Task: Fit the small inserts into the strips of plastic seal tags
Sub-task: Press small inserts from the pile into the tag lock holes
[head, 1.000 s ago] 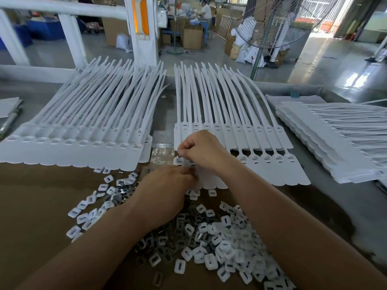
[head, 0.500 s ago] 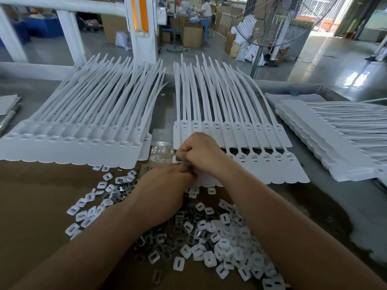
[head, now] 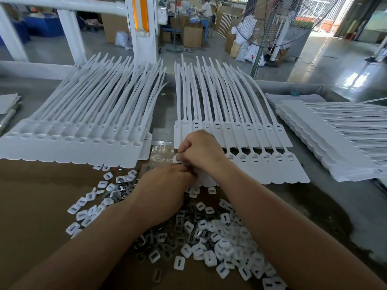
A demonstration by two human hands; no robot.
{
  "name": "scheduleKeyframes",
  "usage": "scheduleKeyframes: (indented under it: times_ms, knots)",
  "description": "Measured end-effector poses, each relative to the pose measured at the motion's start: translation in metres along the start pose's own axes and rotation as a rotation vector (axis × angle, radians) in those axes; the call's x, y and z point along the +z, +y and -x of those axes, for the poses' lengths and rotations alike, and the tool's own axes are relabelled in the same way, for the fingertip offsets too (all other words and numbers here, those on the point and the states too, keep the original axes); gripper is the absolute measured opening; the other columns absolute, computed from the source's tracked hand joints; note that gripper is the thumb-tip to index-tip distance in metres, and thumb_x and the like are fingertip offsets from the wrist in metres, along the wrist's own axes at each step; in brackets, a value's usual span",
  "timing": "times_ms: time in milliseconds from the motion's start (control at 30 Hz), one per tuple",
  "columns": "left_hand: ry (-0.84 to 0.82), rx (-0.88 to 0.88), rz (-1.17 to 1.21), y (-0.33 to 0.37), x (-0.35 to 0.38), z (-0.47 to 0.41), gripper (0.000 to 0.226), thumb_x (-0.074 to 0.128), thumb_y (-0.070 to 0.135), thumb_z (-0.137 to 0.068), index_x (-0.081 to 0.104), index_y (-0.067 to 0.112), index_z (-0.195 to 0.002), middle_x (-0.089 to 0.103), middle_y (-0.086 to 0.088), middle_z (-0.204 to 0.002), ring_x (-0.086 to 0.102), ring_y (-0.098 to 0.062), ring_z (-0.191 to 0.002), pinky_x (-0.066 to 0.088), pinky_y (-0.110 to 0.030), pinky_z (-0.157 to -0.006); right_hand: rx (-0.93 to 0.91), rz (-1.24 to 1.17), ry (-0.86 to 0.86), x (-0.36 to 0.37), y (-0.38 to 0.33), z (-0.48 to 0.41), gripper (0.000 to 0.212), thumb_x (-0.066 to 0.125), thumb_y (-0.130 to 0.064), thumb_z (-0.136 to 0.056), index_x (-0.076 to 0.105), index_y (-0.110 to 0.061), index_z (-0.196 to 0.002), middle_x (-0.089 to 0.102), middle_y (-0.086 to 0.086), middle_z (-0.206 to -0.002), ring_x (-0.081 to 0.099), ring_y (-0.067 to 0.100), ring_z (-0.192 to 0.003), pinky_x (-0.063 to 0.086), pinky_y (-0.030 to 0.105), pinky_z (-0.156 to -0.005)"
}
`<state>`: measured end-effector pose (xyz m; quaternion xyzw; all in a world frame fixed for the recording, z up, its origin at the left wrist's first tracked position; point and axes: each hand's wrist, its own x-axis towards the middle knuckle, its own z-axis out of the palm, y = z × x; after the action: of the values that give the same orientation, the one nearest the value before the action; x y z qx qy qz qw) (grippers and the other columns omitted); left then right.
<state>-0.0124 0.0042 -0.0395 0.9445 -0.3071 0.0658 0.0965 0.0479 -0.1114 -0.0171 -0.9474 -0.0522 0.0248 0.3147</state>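
Two hands meet in the middle of the frame. The right hand (head: pixel 201 151) has its fingers curled tight and pinches the left end of the front strip (head: pixel 278 168) of white seal tags. Whether a small insert sits under those fingertips, I cannot tell. The left hand (head: pixel 165 191) shows only its back. Its fingertips reach up to the same end of the strip, but they are hidden, so I cannot tell if they grip or lie loose.

Six tag heads of the front strip show to the right of the hands. Just behind it lies a back strip (head: pixel 240 132) with about ten slotted heads.

There are three groups of strips in all. The middle one is these two strips. A left pile (head: pixel 73 147) sits in the left of the frame, and its top strip shows about ten open pockets. A right stack (head: pixel 335 143) lies at the right edge.

The inserts (head: pixel 209 233) lie in one big loose heap at the bottom middle, under both arms, too many to count. They rest on a brown cardboard sheet (head: pixel 31 206). One big fan (head: pixel 272 28) stands at the upper right.
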Motion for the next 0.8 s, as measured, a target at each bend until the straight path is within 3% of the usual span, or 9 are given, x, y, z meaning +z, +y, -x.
scheduleKeyframes:
  times_ms: [100,233,367,533,700,800]
  knots:
    - [0.000,0.001,-0.004,0.000,-0.001,-0.002,0.046,0.039,0.008,-0.078,0.059,0.023,-0.116,0.058,0.007,-0.117,0.051,-0.012,-0.106,0.045,-0.030,-0.085,-0.004,0.008,-0.027,-0.001,0.000,-0.002,0.017,0.067,-0.008,-0.078,0.068,-0.019,-0.065,0.060,-0.010,-0.061,0.064,0.012,-0.077,0.050,0.022,-0.065]
    - [0.008,0.015,0.007,0.000,-0.001,-0.003,0.045,0.039,0.008,-0.078,0.059,0.023,-0.116,0.054,0.009,-0.122,0.050,-0.011,-0.108,0.046,-0.029,-0.085,-0.015,-0.024,-0.068,-0.007,0.001,-0.003,0.013,0.061,-0.004,-0.082,0.073,-0.008,-0.081,0.069,-0.003,-0.082,0.063,0.011,-0.082,0.047,0.016,-0.065]
    - [0.013,0.018,0.032,0.001,-0.002,0.000,0.047,0.041,0.005,-0.077,0.060,0.024,-0.115,0.054,0.012,-0.123,0.050,-0.010,-0.109,0.043,-0.023,-0.085,-0.034,-0.017,-0.118,-0.014,0.001,-0.003,0.016,0.060,-0.005,-0.085,0.073,-0.009,-0.092,0.070,0.000,-0.099,0.061,0.010,-0.094,0.044,0.016,-0.075]
    - [0.026,0.022,0.049,0.000,-0.002,-0.001,0.049,0.042,0.002,-0.077,0.059,0.023,-0.117,0.053,0.011,-0.128,0.049,-0.010,-0.114,0.044,-0.026,-0.091,-0.097,0.016,-0.153,-0.019,-0.002,0.001,0.017,0.061,-0.008,-0.086,0.072,-0.012,-0.098,0.068,0.000,-0.104,0.059,0.010,-0.096,0.041,0.016,-0.079]
    - [0.043,0.014,0.063,0.000,-0.001,-0.002,0.050,0.043,0.002,-0.078,0.060,0.025,-0.119,0.051,0.013,-0.132,0.047,-0.009,-0.119,0.040,-0.025,-0.096,-0.170,0.029,-0.169,-0.040,0.003,0.017,0.012,0.060,-0.017,-0.088,0.071,-0.015,-0.092,0.064,-0.012,-0.088,0.056,-0.002,-0.077,0.038,0.007,-0.066]
    - [0.051,0.016,0.044,0.001,0.000,0.000,0.045,0.044,0.002,-0.079,0.062,0.026,-0.112,0.058,0.012,-0.122,0.053,-0.009,-0.108,0.043,-0.023,-0.087,-0.193,0.104,-0.262,-0.052,0.010,0.035,0.006,0.063,-0.027,-0.086,0.068,-0.025,-0.083,0.059,-0.019,-0.077,0.054,-0.006,-0.070,0.037,0.008,-0.059]
